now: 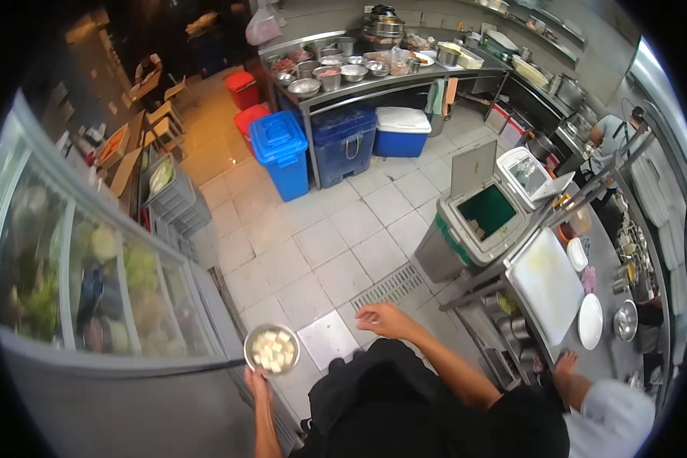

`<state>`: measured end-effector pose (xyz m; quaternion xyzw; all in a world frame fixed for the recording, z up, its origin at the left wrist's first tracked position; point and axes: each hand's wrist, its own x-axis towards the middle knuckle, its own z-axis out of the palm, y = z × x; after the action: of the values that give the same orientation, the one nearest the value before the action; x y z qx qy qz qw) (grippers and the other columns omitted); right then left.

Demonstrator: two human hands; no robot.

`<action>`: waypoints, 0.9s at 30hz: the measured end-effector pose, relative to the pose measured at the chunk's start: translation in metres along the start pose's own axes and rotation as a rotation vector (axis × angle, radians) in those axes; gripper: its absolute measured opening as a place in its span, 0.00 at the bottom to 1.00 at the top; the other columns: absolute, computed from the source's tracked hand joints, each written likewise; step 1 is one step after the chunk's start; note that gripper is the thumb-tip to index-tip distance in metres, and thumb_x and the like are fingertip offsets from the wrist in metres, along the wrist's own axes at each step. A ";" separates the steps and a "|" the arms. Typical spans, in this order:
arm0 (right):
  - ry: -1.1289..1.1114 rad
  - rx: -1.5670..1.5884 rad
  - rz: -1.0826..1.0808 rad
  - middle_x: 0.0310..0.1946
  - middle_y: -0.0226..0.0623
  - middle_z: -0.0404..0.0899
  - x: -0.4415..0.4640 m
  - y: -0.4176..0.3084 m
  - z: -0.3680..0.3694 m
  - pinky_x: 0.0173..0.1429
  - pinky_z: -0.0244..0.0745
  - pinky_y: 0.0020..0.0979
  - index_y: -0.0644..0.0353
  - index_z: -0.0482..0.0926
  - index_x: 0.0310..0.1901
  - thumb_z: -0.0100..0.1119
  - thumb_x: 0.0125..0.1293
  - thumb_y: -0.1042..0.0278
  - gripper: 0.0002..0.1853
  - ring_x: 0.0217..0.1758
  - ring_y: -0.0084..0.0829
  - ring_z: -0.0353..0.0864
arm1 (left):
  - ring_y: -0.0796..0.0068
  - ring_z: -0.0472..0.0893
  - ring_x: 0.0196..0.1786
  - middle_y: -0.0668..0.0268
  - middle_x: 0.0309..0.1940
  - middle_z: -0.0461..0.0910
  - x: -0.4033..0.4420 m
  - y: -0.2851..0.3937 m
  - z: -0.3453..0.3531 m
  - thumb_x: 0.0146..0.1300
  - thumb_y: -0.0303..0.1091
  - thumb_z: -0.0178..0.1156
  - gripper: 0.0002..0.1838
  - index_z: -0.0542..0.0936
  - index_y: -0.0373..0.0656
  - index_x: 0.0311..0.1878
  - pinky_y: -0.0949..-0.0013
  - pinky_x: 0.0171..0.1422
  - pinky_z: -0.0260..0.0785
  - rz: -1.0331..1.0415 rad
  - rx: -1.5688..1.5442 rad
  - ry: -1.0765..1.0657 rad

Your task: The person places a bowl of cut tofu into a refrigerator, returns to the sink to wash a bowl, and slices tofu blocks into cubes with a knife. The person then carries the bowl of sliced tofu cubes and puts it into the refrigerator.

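Note:
My left hand (258, 382) grips the rim of a round metal bowl (296, 359) from below, close beside the glass-doored fridge (133, 374). Pale cubes that look like tofu (273, 349) fill much of it. In front of my dark clothing, my right hand (388, 320) hangs over the tiled floor with nothing in it, its fingers loosely bent and partly apart. Nearest to that hand is a floor drain grate (389, 285). Leafy greens (141, 267) show blurred behind the fridge glass.
Right of me, a steel counter holds a white cutting board (546, 286) and plate (590, 321); another person's hand (566, 369) is beside it. Ahead are an open grey bin (435, 248), blue bin (281, 153), cooler (401, 137) and a counter of metal bowls (353, 72). Another worker (614, 133) stands far right.

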<state>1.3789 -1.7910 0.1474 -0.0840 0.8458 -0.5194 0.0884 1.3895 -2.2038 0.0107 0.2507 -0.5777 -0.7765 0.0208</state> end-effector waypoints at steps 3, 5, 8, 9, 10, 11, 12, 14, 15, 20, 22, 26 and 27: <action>0.181 0.080 0.113 0.35 0.44 0.86 0.025 0.033 -0.062 0.45 0.80 0.30 0.63 0.82 0.45 0.69 0.59 0.63 0.16 0.39 0.32 0.87 | 0.86 0.63 0.23 0.75 0.22 0.68 0.081 0.036 0.135 0.53 0.18 0.51 0.07 0.70 0.43 0.33 0.79 0.27 0.52 -0.020 0.016 -0.153; 0.356 0.159 0.207 0.35 0.44 0.86 0.050 0.041 -0.108 0.43 0.79 0.29 0.65 0.82 0.46 0.69 0.59 0.64 0.16 0.38 0.29 0.87 | 0.88 0.64 0.24 0.76 0.26 0.73 0.117 0.057 0.239 0.54 0.22 0.54 0.13 0.77 0.39 0.43 0.80 0.27 0.53 -0.046 0.115 -0.180; 0.483 0.173 0.196 0.34 0.42 0.86 0.102 0.088 -0.175 0.43 0.79 0.29 0.65 0.81 0.46 0.69 0.59 0.65 0.16 0.36 0.28 0.86 | 0.82 0.75 0.34 0.70 0.37 0.80 0.180 0.056 0.356 0.51 0.21 0.55 0.21 0.76 0.35 0.52 0.78 0.37 0.66 -0.082 0.093 -0.442; 0.438 0.187 0.206 0.34 0.42 0.86 0.123 0.094 -0.198 0.43 0.79 0.29 0.65 0.81 0.46 0.69 0.59 0.65 0.16 0.36 0.28 0.86 | 0.77 0.77 0.37 0.66 0.39 0.80 0.160 0.086 0.426 0.49 0.20 0.55 0.21 0.76 0.33 0.50 0.75 0.41 0.70 -0.071 0.053 -0.348; 0.517 0.184 0.194 0.35 0.42 0.86 0.147 0.095 -0.225 0.42 0.79 0.28 0.66 0.81 0.46 0.69 0.60 0.66 0.16 0.36 0.29 0.86 | 0.77 0.75 0.34 0.66 0.36 0.78 0.161 0.098 0.475 0.47 0.20 0.56 0.21 0.75 0.33 0.49 0.75 0.38 0.68 -0.112 0.079 -0.322; 0.609 0.182 0.200 0.36 0.43 0.86 0.162 0.095 -0.248 0.42 0.79 0.28 0.67 0.81 0.46 0.69 0.60 0.67 0.16 0.37 0.29 0.86 | 0.78 0.73 0.31 0.67 0.33 0.76 0.175 0.094 0.513 0.47 0.21 0.56 0.19 0.75 0.33 0.46 0.75 0.35 0.66 -0.095 0.112 -0.388; 0.615 0.192 0.218 0.36 0.43 0.86 0.180 0.096 -0.274 0.42 0.79 0.28 0.67 0.81 0.46 0.69 0.60 0.67 0.16 0.37 0.29 0.86 | 0.79 0.72 0.30 0.68 0.30 0.75 0.174 0.105 0.558 0.46 0.21 0.56 0.12 0.75 0.38 0.38 0.76 0.33 0.64 -0.103 0.101 -0.456; 0.761 0.299 0.207 0.39 0.45 0.85 0.213 0.096 -0.328 0.42 0.79 0.29 0.66 0.80 0.47 0.69 0.60 0.70 0.15 0.38 0.29 0.85 | 0.80 0.72 0.32 0.69 0.31 0.74 0.201 0.096 0.629 0.47 0.22 0.55 0.12 0.74 0.41 0.37 0.77 0.36 0.63 -0.117 0.168 -0.604; 0.804 0.238 0.230 0.39 0.44 0.85 0.227 0.090 -0.359 0.43 0.79 0.29 0.66 0.79 0.48 0.68 0.60 0.71 0.16 0.38 0.29 0.85 | 0.80 0.72 0.32 0.69 0.31 0.74 0.208 0.093 0.666 0.47 0.22 0.55 0.12 0.74 0.41 0.37 0.77 0.36 0.63 -0.127 0.177 -0.635; 0.843 -0.129 0.091 0.40 0.46 0.82 0.310 0.112 -0.496 0.47 0.79 0.36 0.65 0.78 0.49 0.68 0.59 0.69 0.18 0.41 0.41 0.84 | 0.84 0.70 0.25 0.72 0.27 0.73 0.220 0.088 0.858 0.46 0.20 0.55 0.09 0.70 0.44 0.32 0.79 0.30 0.62 -0.192 0.250 -0.831; 0.717 -0.269 0.089 0.44 0.49 0.81 0.344 0.145 -0.554 0.51 0.78 0.39 0.64 0.77 0.52 0.68 0.58 0.68 0.20 0.45 0.47 0.82 | 0.83 0.72 0.26 0.71 0.28 0.74 0.233 0.070 0.929 0.46 0.20 0.55 0.10 0.71 0.44 0.32 0.78 0.29 0.64 -0.228 0.247 -0.903; 0.609 -0.542 0.233 0.59 0.57 0.68 0.391 0.255 -0.643 0.64 0.67 0.46 0.56 0.64 0.67 0.71 0.52 0.55 0.41 0.63 0.54 0.69 | 0.79 0.72 0.23 0.68 0.24 0.73 0.244 0.036 1.061 0.44 0.18 0.56 0.11 0.70 0.42 0.32 0.76 0.23 0.65 -0.291 0.249 -1.035; 0.548 -0.543 0.311 0.60 0.56 0.67 0.393 0.269 -0.666 0.64 0.67 0.48 0.56 0.63 0.68 0.73 0.49 0.51 0.45 0.63 0.54 0.69 | 0.79 0.73 0.23 0.68 0.24 0.73 0.244 0.028 1.091 0.44 0.18 0.56 0.11 0.70 0.41 0.32 0.75 0.23 0.65 -0.338 0.287 -1.061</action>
<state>0.8262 -1.1870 0.1786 0.1657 0.9470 -0.2609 -0.0879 0.7178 -1.3244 0.1724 -0.0837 -0.5606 -0.7023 -0.4307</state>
